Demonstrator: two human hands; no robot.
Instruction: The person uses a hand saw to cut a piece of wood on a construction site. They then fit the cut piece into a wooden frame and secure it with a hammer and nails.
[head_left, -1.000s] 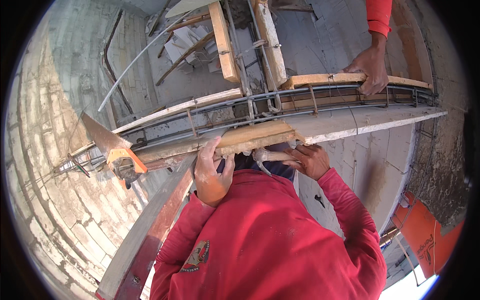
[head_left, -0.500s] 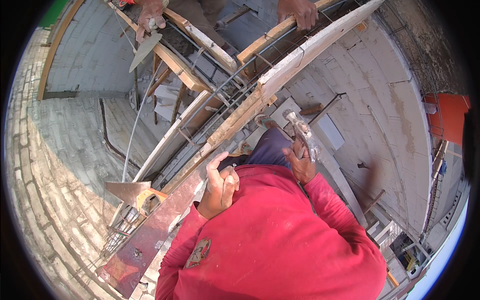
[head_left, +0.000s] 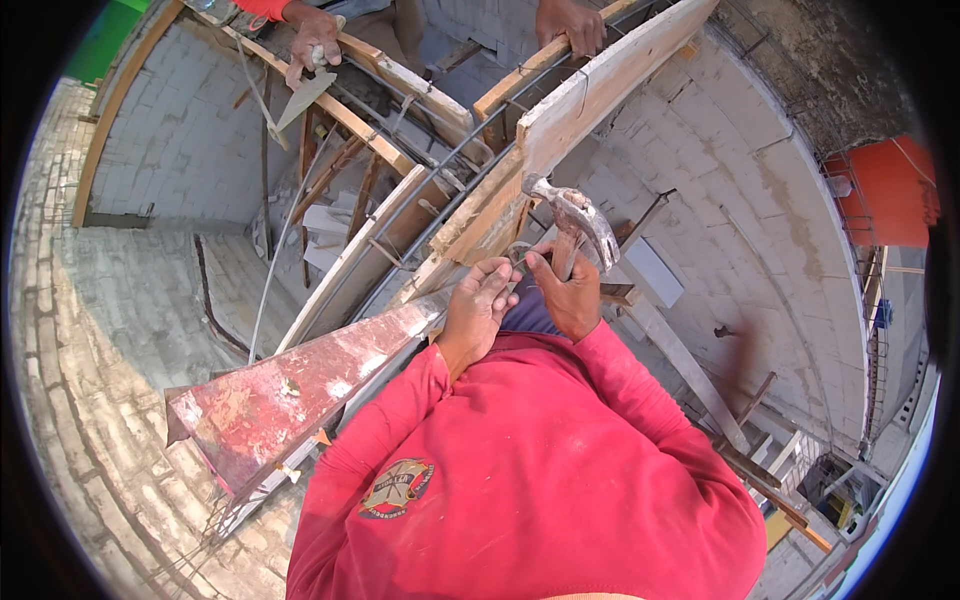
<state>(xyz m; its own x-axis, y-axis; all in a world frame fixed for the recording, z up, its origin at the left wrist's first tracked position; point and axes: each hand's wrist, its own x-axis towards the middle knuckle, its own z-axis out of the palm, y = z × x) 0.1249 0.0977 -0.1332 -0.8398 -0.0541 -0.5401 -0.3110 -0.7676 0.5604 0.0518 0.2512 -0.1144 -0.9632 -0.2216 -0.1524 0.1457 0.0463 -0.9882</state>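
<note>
My right hand (head_left: 575, 295) is closed round the short visible length of handle just below the head of a worn claw hammer (head_left: 582, 212). The hammer is held head up, its metal speckled with pale residue. Close against it, my left hand (head_left: 480, 312) has its fingers pinched on a small thin piece that looks like a nail (head_left: 517, 264); the fingers hide most of it. Both hands' fingertips nearly meet in front of my red shirt. Just beyond them stands the wooden formwork board (head_left: 485, 215), with steel rebar (head_left: 415, 205) running alongside.
A co-worker's hand (head_left: 315, 40) holds a trowel (head_left: 305, 98) at the far left; their other hand (head_left: 572, 25) rests on a plank. A red, paint-worn beam (head_left: 300, 385) lies to my left. Pale block walls (head_left: 740, 210) rise right and left, with planks below.
My two hands have come together, the left moving right and up, the right moving left with the hammer turned. The red beam shows more fully, and the handsaw is out of sight.
</note>
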